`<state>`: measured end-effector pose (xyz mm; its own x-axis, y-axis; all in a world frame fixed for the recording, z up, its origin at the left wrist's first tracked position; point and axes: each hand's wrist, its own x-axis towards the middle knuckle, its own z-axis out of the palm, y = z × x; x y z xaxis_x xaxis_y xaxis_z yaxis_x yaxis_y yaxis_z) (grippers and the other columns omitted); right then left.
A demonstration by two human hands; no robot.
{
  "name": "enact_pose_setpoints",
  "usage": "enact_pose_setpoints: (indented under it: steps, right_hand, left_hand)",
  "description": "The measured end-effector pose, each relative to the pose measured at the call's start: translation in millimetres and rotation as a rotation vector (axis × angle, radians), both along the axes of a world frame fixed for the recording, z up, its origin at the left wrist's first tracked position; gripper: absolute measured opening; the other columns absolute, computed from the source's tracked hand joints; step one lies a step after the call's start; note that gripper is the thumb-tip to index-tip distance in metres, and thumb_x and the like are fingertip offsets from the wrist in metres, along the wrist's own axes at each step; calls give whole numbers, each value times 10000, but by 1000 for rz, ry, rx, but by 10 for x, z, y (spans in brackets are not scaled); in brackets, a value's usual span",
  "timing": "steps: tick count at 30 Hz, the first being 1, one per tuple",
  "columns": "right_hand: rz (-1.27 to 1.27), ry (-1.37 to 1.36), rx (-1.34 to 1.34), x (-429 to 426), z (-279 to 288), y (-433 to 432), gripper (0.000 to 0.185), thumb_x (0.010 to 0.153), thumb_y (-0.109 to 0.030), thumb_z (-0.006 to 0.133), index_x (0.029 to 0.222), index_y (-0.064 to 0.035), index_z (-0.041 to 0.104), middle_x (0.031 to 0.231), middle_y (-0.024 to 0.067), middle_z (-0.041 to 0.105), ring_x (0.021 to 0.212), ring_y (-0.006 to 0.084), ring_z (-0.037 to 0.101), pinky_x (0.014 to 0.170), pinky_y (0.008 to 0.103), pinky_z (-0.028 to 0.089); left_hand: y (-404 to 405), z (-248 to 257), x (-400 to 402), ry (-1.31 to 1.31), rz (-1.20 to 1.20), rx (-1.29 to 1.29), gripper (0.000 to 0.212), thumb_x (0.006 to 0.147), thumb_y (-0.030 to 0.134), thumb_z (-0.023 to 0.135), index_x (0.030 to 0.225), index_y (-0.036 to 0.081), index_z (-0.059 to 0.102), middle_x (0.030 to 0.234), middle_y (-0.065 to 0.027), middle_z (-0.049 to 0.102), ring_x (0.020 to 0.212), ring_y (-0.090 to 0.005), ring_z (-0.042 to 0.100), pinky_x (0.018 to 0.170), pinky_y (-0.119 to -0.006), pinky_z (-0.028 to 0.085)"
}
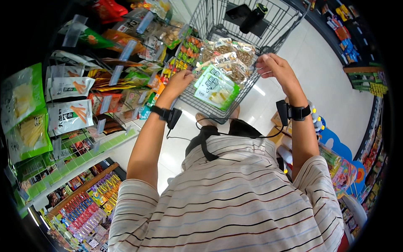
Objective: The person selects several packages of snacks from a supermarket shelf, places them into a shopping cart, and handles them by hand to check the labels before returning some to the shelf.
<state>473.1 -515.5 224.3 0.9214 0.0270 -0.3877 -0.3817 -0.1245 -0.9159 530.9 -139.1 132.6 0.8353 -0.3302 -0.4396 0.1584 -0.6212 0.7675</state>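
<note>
A grey wire shopping cart [207,110] stands before me. Green-and-white plastic packs of pale food [217,89] lie on top of its load, at the near end. Behind them are several clear bags of brown dried food [244,55]. My left hand [180,82] is at the cart's left side, close to the packs; its fingertips are partly hidden, and whether it touches the cart or a pack is unclear. My right hand [272,66] hovers by the cart's right side, fingers loosely bent and apart, holding nothing. Both wrists wear black straps with small devices.
Hanging food packets [70,116] crowd a shelf rack at the left, with price-tag holders sticking out. A phone [238,12] and a black cylindrical object [253,19] sit at the cart's far end. Cartons [277,121] and bottles are near my right arm; more shelves [346,37] line the right.
</note>
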Motion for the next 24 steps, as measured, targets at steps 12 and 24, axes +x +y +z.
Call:
enact_pose_setpoints:
  steps: [12, 24]
  right_hand:
    - [-115, 262, 106, -435, -655, -337, 395, 1030, -375, 502, 1103, -13, 643, 980, 85, 691, 868, 167, 668, 801, 309, 551]
    - [-112, 321, 160, -357, -776, -321, 387, 1026, -347, 500, 1101, 7, 635, 994, 113, 689, 876, 192, 670, 805, 322, 547]
  left_hand:
    - [-273, -1927, -36, 129, -25, 370, 483, 883, 276, 589, 1212, -77, 556, 1213, -305, 615, 1185, -446, 565, 1011, -467, 450]
    - [-211, -2128, -209, 125, -38, 434, 428, 831, 286, 686, 1090, -48, 616, 1064, -273, 670, 1016, -432, 641, 881, -461, 503]
